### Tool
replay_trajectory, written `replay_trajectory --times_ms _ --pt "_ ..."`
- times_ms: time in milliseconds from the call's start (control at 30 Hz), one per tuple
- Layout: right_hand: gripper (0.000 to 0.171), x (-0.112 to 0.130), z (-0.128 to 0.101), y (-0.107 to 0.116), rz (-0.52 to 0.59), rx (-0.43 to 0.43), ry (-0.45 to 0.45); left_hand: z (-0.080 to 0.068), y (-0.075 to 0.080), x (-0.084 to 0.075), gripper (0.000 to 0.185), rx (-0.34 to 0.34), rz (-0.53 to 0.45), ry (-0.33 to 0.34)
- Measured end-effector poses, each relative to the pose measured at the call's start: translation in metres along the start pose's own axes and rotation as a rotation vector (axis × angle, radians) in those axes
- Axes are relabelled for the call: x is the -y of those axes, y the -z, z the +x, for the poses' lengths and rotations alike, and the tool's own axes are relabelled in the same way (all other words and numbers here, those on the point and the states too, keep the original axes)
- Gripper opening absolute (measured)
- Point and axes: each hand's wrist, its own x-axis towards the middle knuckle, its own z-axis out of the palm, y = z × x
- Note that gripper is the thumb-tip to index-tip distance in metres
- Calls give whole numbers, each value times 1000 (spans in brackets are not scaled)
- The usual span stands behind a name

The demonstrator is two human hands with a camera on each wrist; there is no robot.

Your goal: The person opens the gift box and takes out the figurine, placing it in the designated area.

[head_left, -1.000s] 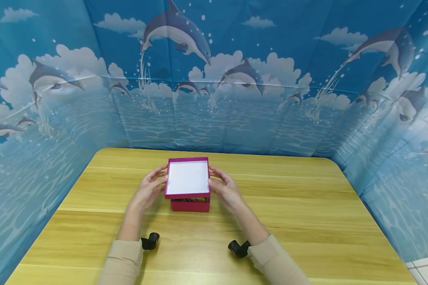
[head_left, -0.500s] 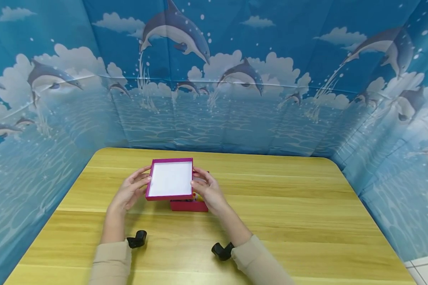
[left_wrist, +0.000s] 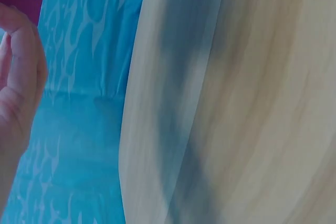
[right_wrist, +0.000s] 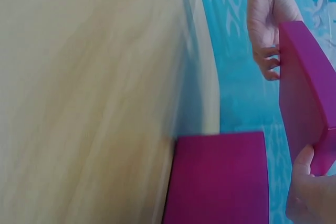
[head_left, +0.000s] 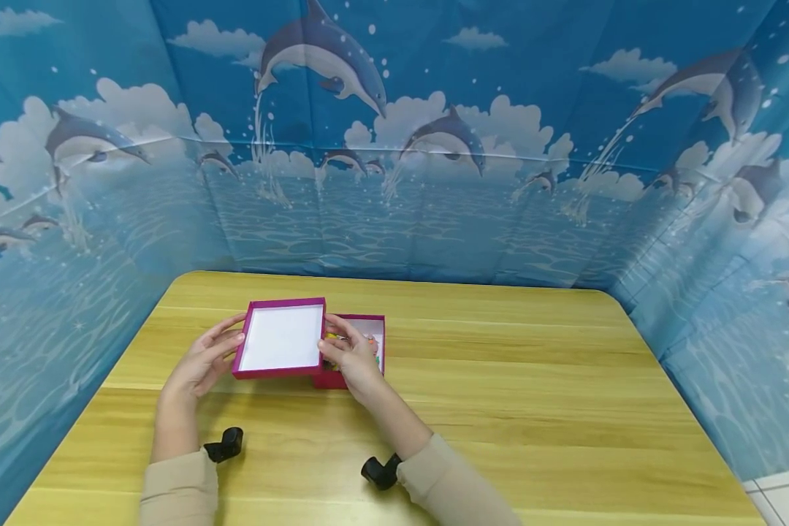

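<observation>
Head view, item one: magenta lid (head_left: 281,339), white inside facing up, hovering just left of the box (head_left: 367,343) and overlapping its left edge. Left hand (head_left: 200,363) is gripping the lid's left side, fingers curled on the rim; right hand (head_left: 350,359) is pinching its right side, above the box. Box is sitting open on the table (head_left: 532,380), showing colourful contents, too small to identify.
</observation>
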Motion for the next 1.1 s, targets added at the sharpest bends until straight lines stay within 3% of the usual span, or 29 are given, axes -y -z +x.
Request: replay_trajectory --times_ms 433,767,1100 --pt "45 -17 -3 -34 -69 -23 18 -17 34 0 34 44 -29 -7" --pt "44 -36 -11 -50 -159 -28 61 -32 58 11 38 80 44 2" --pt "45 -53 -27 -64 -260 -63 72 -46 73 19 38 118 138 67"
